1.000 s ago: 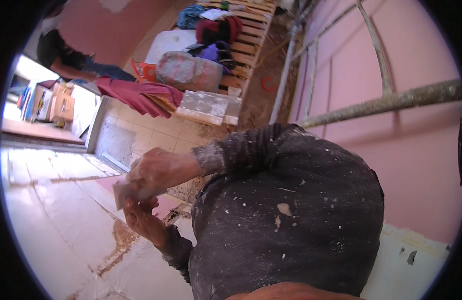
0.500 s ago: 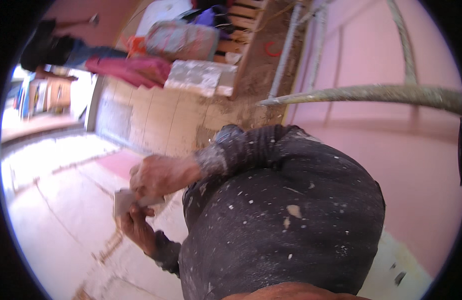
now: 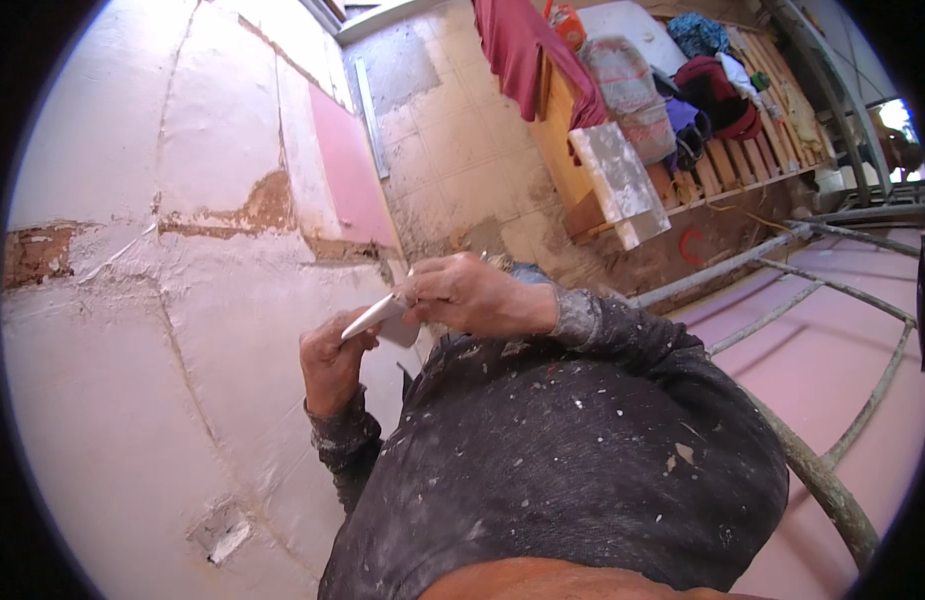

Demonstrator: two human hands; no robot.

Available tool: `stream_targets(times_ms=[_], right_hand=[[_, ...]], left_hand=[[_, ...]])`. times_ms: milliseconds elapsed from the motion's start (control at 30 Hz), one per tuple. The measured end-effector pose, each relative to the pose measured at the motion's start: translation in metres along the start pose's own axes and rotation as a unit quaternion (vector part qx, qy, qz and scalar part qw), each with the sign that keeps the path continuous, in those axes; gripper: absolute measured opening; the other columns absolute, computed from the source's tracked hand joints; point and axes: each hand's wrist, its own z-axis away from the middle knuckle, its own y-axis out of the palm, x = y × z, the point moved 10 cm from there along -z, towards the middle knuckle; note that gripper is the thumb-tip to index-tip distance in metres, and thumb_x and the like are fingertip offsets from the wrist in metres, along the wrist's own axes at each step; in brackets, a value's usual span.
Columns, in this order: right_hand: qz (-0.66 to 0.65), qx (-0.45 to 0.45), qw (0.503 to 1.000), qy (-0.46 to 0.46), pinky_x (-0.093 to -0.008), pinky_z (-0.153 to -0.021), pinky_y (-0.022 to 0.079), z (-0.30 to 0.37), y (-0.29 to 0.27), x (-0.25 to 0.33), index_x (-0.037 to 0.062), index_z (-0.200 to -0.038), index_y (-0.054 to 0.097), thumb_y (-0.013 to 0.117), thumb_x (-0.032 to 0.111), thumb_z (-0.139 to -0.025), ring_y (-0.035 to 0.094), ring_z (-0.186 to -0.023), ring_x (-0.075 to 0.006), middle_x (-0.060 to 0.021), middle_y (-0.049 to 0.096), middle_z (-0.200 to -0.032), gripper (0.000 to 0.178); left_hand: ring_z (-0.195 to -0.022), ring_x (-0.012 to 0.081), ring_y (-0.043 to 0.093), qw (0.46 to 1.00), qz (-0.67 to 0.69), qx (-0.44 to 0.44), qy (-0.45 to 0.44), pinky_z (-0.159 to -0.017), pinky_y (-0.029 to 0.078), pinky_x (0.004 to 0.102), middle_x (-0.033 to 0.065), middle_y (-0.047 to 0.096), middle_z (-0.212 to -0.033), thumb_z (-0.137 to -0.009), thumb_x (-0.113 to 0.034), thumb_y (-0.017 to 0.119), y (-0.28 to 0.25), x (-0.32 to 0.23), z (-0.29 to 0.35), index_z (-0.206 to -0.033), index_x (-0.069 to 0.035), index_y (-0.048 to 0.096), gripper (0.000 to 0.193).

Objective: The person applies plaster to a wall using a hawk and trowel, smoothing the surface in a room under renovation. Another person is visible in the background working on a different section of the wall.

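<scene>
Near wall (image 3: 82,380), hands (image 3: 329,365) (image 3: 479,293) half-curled, gripping flat tool (image 3: 372,315)

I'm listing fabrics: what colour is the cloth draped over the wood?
The cloth is dark red, best seen in the head view.

Dark charcoal long-sleeved fabric top (image 3: 572,470) shows white flecks (image 3: 578,403) and a larger beige splotch (image 3: 684,453); right cuff (image 3: 579,317) is caked whitish. Hands (image 3: 474,295) are ungloved.

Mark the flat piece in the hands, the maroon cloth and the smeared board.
Flat piece (image 3: 370,317): head view, bright edge.
Maroon cloth (image 3: 514,55): head view, hanging folds.
Smeared board (image 3: 619,185): head view, broad face.
</scene>
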Motion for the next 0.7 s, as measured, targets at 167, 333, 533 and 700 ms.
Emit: stream_targets(times_ms=[167,333,533,700], right_hand=[[0.013,-0.012,0.997,-0.080,-0.0380,-0.068,0.054,-0.010,-0.026,0.015,0.0004,-0.106,0.068,0.070,0.011,-0.087,0.068,-0.076,-0.0310,-0.0177,0.069,-0.090,0.021],[0.056,-0.059,0.996,-0.036,-0.0335,-0.061,0.053,-0.011,-0.072,0.028,-0.0035,-0.105,0.071,0.065,0.010,-0.087,0.064,-0.062,-0.0219,-0.0144,0.068,-0.075,0.023],[0.011,-0.116,0.993,0.011,-0.0283,-0.050,0.048,0.010,-0.115,0.047,-0.0014,-0.117,0.068,0.058,0.010,-0.091,0.057,-0.054,-0.0103,-0.0044,0.060,-0.066,0.030],[0.049,-0.164,0.984,0.038,-0.0277,-0.050,0.047,0.029,-0.136,0.060,-0.0013,-0.115,0.068,0.057,0.014,-0.095,0.056,-0.053,-0.0098,-0.0046,0.059,-0.066,0.028]], left_hand=[[-0.061,0.0130,0.062,0.998,-0.056,0.019,0.020,-0.058,0.048,0.0289,0.0064,0.066,-0.068,-0.092,-0.012,0.064,0.006,-0.016,-0.029,-0.097,0.002,0.072,0.017],[-0.065,0.0120,0.058,0.997,0.024,0.034,0.071,-0.058,0.046,0.0292,0.0059,0.066,-0.078,-0.094,-0.017,0.064,0.030,-0.020,-0.061,-0.103,0.006,0.068,0.025],[-0.079,0.0106,0.056,0.959,0.205,0.150,0.126,-0.068,0.044,0.0256,0.0070,0.066,-0.094,-0.094,-0.014,0.061,0.079,-0.087,-0.095,-0.111,0.008,0.063,0.028],[-0.075,0.0124,0.057,0.925,0.304,0.171,0.152,-0.063,0.047,0.0266,0.0074,0.064,-0.092,-0.094,-0.014,0.060,0.109,-0.096,-0.106,-0.117,0.009,0.061,0.033]])
